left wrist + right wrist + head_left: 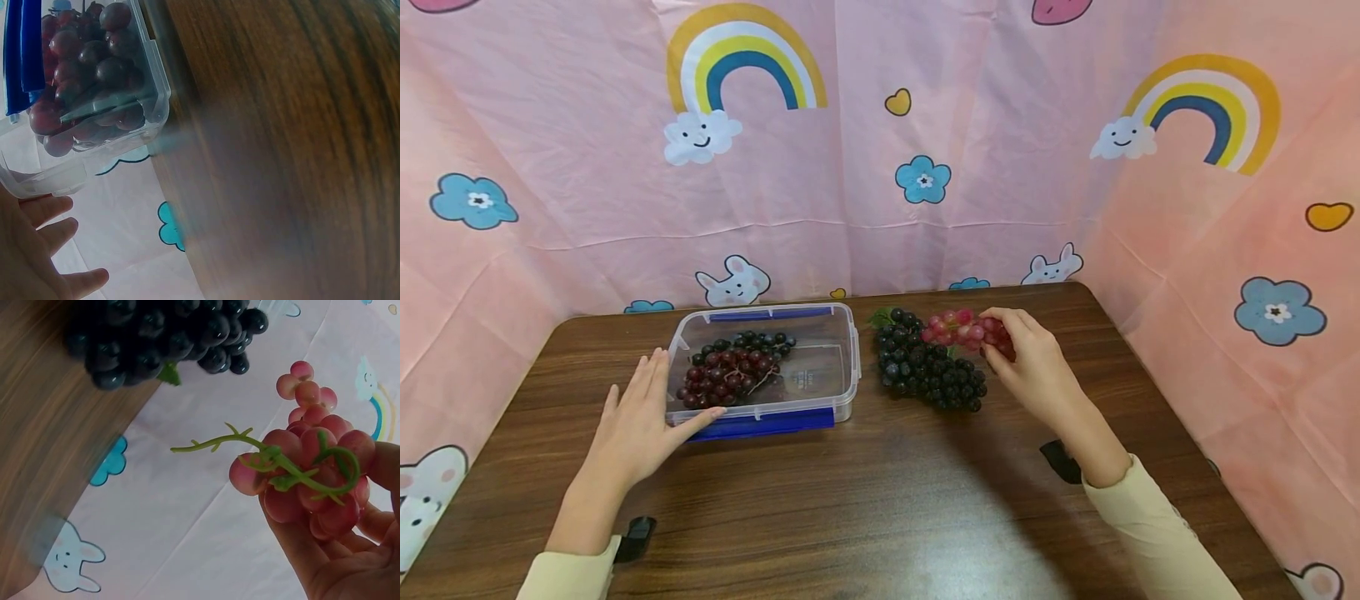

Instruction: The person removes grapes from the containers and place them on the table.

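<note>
My right hand (1028, 360) grips a bunch of pink grapes (957, 329) by its right end; in the right wrist view its curly green stem shows. Just left of and below it lies a bunch of black grapes (925, 367) on the table. My left hand (638, 417) rests against the left end of a clear plastic container (820, 417), fingers straight and spread, thumb along the front rim. Inside the container, on the left, sit dark red grapes (722, 379) with black grapes (752, 340) behind them. The left wrist view shows the fingers outside the container wall.
The container has blue latch flaps (775, 423) on its front and back sides, and no lid covers it. Brown wooden tabletop (850, 517) extends in front. A pink patterned cloth (880, 250) hangs behind and at both sides of the table.
</note>
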